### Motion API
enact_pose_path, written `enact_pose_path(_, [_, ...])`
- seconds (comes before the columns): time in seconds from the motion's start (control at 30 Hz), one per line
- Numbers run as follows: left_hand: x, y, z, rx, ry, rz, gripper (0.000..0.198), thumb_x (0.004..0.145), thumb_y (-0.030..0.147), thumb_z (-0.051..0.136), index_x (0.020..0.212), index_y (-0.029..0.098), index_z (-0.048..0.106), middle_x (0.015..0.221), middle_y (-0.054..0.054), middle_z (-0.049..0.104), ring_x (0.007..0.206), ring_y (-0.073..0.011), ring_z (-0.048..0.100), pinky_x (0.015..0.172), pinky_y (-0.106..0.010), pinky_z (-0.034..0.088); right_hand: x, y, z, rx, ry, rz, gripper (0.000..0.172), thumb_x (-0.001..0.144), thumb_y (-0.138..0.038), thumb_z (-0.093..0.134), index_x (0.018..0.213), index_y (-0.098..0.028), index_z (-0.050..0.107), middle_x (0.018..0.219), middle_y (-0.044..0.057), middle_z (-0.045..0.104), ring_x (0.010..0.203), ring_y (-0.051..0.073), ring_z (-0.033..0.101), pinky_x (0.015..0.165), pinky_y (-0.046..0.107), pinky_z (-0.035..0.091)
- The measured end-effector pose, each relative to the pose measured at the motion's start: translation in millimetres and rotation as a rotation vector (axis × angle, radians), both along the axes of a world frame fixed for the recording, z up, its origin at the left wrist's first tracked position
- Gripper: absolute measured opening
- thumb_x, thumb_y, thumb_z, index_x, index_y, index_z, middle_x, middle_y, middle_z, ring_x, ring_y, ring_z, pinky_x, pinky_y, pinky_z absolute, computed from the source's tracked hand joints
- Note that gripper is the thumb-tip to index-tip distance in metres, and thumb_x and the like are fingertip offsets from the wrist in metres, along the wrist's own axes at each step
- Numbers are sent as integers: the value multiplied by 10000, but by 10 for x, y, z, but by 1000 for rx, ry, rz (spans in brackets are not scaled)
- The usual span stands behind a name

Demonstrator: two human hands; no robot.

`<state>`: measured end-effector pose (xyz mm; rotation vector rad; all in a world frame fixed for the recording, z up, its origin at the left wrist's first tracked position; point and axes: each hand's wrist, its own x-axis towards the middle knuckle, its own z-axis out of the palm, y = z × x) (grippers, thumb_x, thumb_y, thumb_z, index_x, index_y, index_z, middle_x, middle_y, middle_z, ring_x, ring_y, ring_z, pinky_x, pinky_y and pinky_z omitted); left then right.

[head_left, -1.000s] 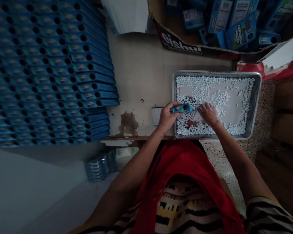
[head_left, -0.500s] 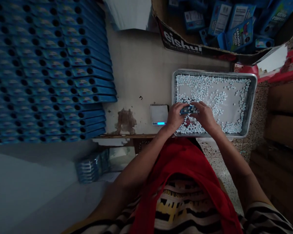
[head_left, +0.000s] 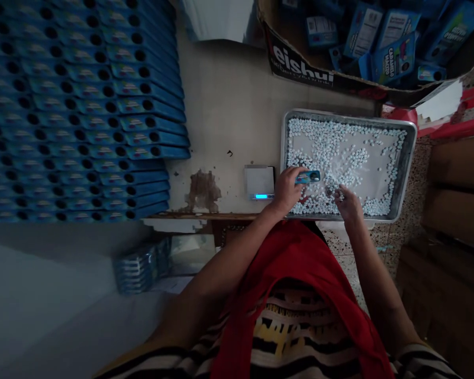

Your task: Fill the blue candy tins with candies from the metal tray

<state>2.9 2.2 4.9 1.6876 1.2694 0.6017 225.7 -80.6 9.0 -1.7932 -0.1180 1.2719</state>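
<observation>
A small blue box (head_left: 308,177) is held over the left part of a metal tray (head_left: 409,158), with my left hand (head_left: 288,188) closed around its left end. Small pale round candies (head_left: 324,138) lie scattered in the tray. My right hand (head_left: 348,204) is low over the candies, right of the box and apart from it. Its fingers are bent together; whether candies are between them is too small to make out. Just left of my left hand sits a small scale (head_left: 259,180) with a lit blue display.
Rows of blue boxes (head_left: 90,108) fill the left side. A cardboard box (head_left: 300,73) holding more blue boxes stands behind the tray. Brown cartons (head_left: 458,210) are at the right. A white object (head_left: 221,21) is at the top.
My right hand has let go of the small blue box and moved right and down to the candies. The box stays in my left hand. The view has shifted slightly.
</observation>
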Motion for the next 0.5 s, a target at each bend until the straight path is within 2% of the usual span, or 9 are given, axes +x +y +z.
enact_pose_path(0.13, [-133, -18, 7, -113, -110, 55, 454, 802, 18, 712, 1195, 232, 790, 1238, -65, 802, 1176, -256, 737, 1085, -410, 585, -73, -57, 22, -3, -126, 130, 401, 695, -513, 867, 916, -206, 735, 812, 25, 721, 756, 186, 674, 680, 304, 541])
enact_pose_path(0.23, [-284, -5, 3, -237, -211, 123, 447, 779, 89, 766, 1208, 213, 787, 1221, -61, 815, 1116, -230, 754, 1041, -360, 589, -13, -8, 36, 13, -439, 300, 307, 741, -440, 781, 938, -204, 778, 914, 63, 771, 875, 220, 683, 802, 342, 551])
enact_pose_path(0.3, [-408, 9, -1, -279, -262, 176, 449, 763, 142, 783, 1208, 202, 787, 1206, -62, 817, 1094, -220, 758, 1035, -343, 586, 44, 42, 28, 35, -597, 419, 308, 766, -412, 711, 972, -201, 799, 933, 70, 786, 839, 215, 676, 802, 353, 551])
enact_pose_path(0.37, [-551, 14, 12, -287, -301, 231, 454, 742, 185, 793, 1196, 193, 788, 1204, -66, 816, 1096, -216, 755, 1044, -335, 583, 82, 94, 8, 54, -544, 430, 323, 743, -394, 701, 974, -193, 803, 844, 35, 768, 718, 181, 644, 749, 341, 547])
enact_pose_path(0.5, [-855, -28, 100, -315, -358, 290, 472, 733, 240, 782, 1202, 184, 776, 1246, -83, 806, 1099, -214, 755, 1003, -331, 613, 56, 179, -14, 77, -172, 259, 354, 641, -391, 808, 931, -191, 773, 738, -23, 722, 649, 134, 645, 711, 308, 570])
